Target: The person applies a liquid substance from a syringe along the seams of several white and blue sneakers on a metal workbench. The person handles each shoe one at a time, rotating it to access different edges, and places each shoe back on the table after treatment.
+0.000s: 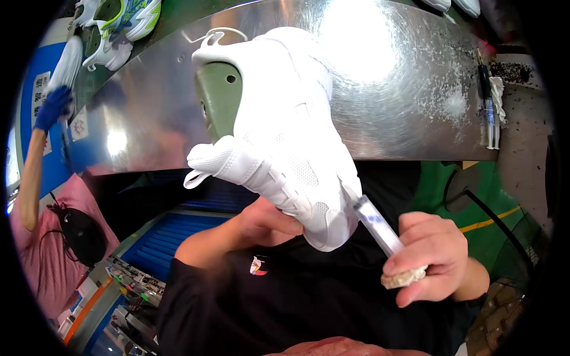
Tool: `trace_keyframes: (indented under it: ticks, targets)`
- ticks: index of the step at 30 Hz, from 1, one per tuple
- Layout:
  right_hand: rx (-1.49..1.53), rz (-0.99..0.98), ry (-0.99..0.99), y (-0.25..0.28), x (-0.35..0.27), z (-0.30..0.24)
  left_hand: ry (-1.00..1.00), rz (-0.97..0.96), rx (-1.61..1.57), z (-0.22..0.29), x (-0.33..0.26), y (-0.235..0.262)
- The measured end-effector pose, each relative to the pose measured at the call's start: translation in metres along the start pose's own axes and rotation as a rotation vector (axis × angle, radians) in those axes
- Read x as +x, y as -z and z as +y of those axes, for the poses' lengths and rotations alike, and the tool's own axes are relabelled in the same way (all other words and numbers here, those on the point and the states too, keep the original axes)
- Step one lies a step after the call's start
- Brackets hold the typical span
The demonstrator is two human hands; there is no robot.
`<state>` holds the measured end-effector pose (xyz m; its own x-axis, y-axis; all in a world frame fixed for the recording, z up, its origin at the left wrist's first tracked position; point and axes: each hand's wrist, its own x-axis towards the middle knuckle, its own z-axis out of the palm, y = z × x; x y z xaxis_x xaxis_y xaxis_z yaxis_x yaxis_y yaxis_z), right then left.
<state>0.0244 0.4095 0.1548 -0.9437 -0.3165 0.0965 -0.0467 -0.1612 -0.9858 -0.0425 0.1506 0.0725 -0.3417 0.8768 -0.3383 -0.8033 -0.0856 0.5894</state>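
Observation:
A white sneaker (291,113) is held tilted over the near edge of the metal table, its toe toward me. Inside it sits a green shoe last (222,98) with a dark round hole. My left hand (261,222) grips the shoe near the toe from below, thumb against the upper; its other fingers are hidden behind the shoe. In my right hand (436,255) is a clear syringe (378,226), fingers closed round its rear end, where a lumpy beige mass (404,277) sticks out. The syringe's tip meets the shoe's edge near the toe, where sole and upper join.
White crumbs (454,107) litter the right of the metal table (142,101). More syringes (491,113) lie at its right end. Several sneakers (122,26) stand at the far left. There, a co-worker's blue-gloved hand (53,108) touches a white shoe (68,62).

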Motion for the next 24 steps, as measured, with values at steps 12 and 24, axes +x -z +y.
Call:
trace_keyframes:
  ticks: [12,24]
  targets:
    - [-0.259,0.081,-0.056,0.003,-0.048,-0.056,0.105,-0.170,-0.497,0.000,0.060,-0.026]
    - [-0.591,0.186,0.071,-0.006,-0.058,-0.044,0.033,-0.184,-0.499,0.007,0.099,-0.041]
